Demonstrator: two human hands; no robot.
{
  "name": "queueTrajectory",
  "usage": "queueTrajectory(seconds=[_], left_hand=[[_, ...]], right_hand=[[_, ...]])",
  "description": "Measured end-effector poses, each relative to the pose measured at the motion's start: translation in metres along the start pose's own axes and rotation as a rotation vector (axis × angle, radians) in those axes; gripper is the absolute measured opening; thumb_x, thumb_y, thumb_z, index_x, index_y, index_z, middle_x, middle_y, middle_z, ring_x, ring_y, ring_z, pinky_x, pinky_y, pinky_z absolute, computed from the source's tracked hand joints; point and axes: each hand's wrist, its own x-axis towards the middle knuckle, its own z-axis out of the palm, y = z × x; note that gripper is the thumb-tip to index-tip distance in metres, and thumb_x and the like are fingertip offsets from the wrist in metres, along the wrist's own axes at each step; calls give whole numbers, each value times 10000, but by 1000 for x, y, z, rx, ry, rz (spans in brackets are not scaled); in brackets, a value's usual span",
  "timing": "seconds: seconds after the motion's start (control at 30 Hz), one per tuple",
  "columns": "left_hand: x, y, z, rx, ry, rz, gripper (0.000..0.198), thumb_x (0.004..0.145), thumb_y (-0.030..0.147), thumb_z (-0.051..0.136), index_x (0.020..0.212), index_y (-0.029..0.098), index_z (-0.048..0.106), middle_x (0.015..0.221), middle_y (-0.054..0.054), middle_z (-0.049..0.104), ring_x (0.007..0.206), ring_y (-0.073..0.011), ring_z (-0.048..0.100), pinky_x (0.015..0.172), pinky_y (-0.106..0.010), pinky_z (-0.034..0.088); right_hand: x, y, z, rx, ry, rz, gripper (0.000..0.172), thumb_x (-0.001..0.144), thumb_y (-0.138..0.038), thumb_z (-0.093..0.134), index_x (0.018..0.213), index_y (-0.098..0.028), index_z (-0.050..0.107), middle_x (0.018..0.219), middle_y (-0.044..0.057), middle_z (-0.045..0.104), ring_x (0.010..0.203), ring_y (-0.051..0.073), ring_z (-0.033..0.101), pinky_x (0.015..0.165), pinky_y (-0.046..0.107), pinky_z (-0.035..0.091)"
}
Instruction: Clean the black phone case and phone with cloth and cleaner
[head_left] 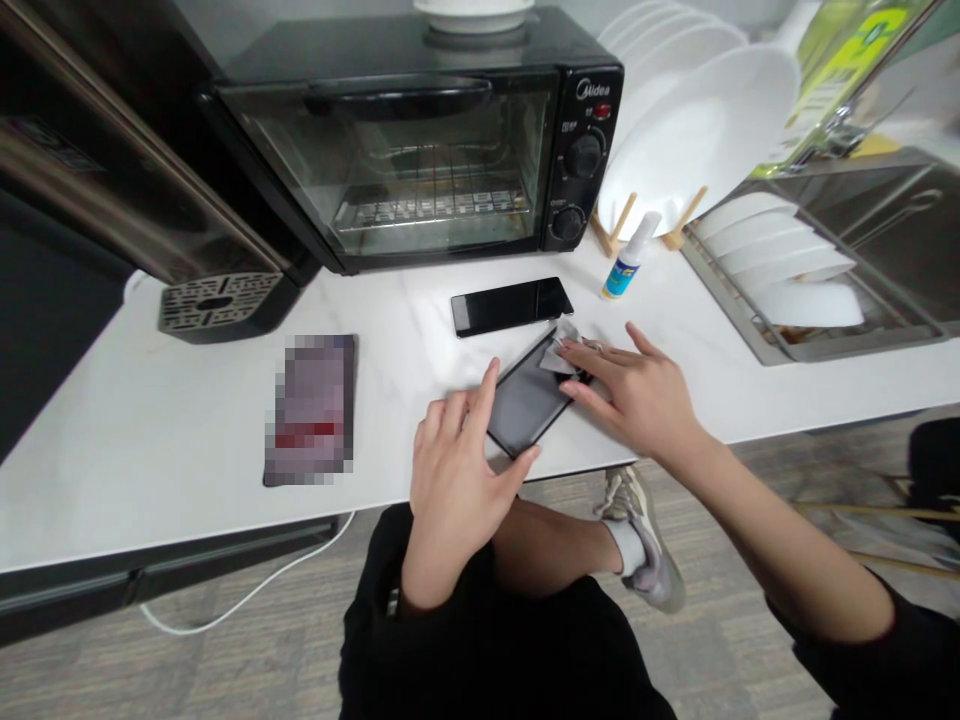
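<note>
And here's your white desk [187, 430] | oven [420, 160] at the back | black phone [512, 306] before it | spray bottle [624, 265] right of that | black-rimmed case [523, 405] by your near edge

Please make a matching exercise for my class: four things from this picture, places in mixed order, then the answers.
1. Grey cloth
2. Spray bottle
3. Black phone
4. White dish

A. On top of the toaster oven
B. Partly beneath the right hand
C. Flat in front of the oven
D. Standing before the upright plates

Pairs: 1-B, 2-D, 3-C, 4-A
</note>
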Motion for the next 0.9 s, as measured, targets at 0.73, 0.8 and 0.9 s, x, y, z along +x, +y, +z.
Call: queueTrajectory(seconds=[0.73, 0.8, 0.9], left_hand=[[-1, -3, 1, 73, 28, -5, 861, 939, 384, 652, 1679, 239, 237, 1263, -97, 635, 1084, -303, 545, 960, -441, 469], [-1, -5, 2, 92, 36, -25, 885, 910, 331, 661, 1679, 227, 236, 1214, -92, 645, 1047, -299, 552, 931, -435, 472], [-1, -5, 4, 101, 37, -28, 905, 912, 389, 682, 1680, 235, 228, 1239, -93, 648, 1070, -307, 558, 936, -440, 466]], right_hand=[[-4, -61, 27, 69, -96, -131, 983, 947, -801, 468, 1495, 13, 526, 1569, 247, 525, 1526, 356, 439, 1295, 570, 303], [-15, -77, 25, 164, -159, -197, 981, 929, -824, 472, 1493, -25, 541, 1566, 211, 543, 1484, 316, 507, 1290, 507, 341], [-25, -67, 14, 183, -184, -214, 846, 955, -770, 510, 1488, -116, 571, 1552, 134, 579, 1462, 282, 538, 1271, 497, 381]])
